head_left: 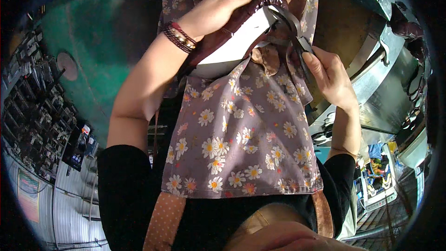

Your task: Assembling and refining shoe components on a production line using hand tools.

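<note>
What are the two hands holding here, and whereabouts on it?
The left hand grips a dark maroon shoe over its upper. The right hand holds a dark metal tool by its lower end, against the shoe.

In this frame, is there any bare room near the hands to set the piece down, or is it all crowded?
Bare room: the flowered apron spread below both hands, and the green floor beyond the left hand. Crowded: the metal machine beside the right hand and the racks at far left.
</note>
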`<state>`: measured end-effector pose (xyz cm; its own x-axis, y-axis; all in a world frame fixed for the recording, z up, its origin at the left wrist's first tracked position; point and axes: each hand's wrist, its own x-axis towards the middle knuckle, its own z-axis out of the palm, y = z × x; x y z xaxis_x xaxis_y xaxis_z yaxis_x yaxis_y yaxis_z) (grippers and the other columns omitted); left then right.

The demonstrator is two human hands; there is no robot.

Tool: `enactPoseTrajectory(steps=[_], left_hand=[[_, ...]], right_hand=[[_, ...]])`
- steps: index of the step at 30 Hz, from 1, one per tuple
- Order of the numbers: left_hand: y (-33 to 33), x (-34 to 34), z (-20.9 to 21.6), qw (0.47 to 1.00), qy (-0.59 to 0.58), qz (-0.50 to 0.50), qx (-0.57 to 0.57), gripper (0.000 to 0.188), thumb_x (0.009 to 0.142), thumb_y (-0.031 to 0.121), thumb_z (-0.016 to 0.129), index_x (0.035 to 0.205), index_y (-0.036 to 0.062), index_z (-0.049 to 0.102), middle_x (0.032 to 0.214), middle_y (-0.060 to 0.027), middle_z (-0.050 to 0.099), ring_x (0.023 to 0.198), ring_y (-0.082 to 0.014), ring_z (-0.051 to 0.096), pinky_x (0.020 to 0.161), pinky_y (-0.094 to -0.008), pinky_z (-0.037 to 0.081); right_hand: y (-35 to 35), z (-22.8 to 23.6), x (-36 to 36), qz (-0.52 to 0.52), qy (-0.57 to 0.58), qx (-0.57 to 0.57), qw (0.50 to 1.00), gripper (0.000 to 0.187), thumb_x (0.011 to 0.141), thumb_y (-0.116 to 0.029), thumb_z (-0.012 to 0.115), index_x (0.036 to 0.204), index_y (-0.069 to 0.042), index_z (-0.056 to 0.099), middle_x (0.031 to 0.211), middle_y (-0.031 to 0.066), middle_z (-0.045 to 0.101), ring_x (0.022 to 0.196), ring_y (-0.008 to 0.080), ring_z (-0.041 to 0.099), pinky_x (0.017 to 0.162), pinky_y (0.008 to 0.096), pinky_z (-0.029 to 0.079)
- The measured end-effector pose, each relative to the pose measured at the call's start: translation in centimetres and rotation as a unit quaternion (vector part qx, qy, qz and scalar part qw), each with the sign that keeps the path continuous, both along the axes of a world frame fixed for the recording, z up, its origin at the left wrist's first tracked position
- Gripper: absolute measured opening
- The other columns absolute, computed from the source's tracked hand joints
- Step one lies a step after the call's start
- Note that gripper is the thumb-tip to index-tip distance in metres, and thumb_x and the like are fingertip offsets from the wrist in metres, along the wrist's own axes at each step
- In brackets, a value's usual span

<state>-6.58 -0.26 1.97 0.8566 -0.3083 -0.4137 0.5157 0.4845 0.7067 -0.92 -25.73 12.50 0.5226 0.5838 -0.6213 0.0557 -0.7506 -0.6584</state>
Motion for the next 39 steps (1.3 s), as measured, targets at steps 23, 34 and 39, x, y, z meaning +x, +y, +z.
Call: enactPoseTrajectory(steps=[23,34,39], left_hand=[[-0.9,0.0,-0.6,0.99,0.078,0.072,-0.087,0.039,0.099,0.025,0.047,0.131,0.002,0.05,0.118,0.0002,0.059,0.107,-0.0075,0.054,0.095,-0.0234,0.041],[-1.0,0.0,0.6,0.996,0.063,0.055,-0.011,0.042,0.1,0.02,0.044,0.137,-0.0007,0.043,0.132,-0.0057,0.052,0.12,-0.0134,0.047,0.104,-0.0281,0.034],[-1.8,0.1,-0.4,0.994,-0.01,0.11,0.007,0.04,0.097,0.022,0.053,0.129,-0.0009,0.048,0.113,-0.0011,0.058,0.103,-0.008,0.053,0.092,-0.023,0.042]], right_hand=[[-0.1,-0.6,-0.6,-0.108,0.141,0.078,0.981,0.036,0.099,-0.029,0.049,0.087,0.004,0.056,0.061,0.0067,0.048,0.061,0.013,0.042,0.058,0.0305,0.039],[1.4,-0.6,-0.5,-0.129,0.204,0.044,0.969,0.035,0.098,-0.027,0.052,0.08,0.002,0.057,0.065,0.0062,0.056,0.058,0.0146,0.049,0.057,0.0291,0.042],[0.9,-6.7,-3.9,-0.002,-0.252,0.111,0.961,0.019,0.088,-0.014,0.061,0.085,0.004,0.055,0.083,0.0201,0.06,0.064,0.0379,0.06,0.054,0.04,0.048]])
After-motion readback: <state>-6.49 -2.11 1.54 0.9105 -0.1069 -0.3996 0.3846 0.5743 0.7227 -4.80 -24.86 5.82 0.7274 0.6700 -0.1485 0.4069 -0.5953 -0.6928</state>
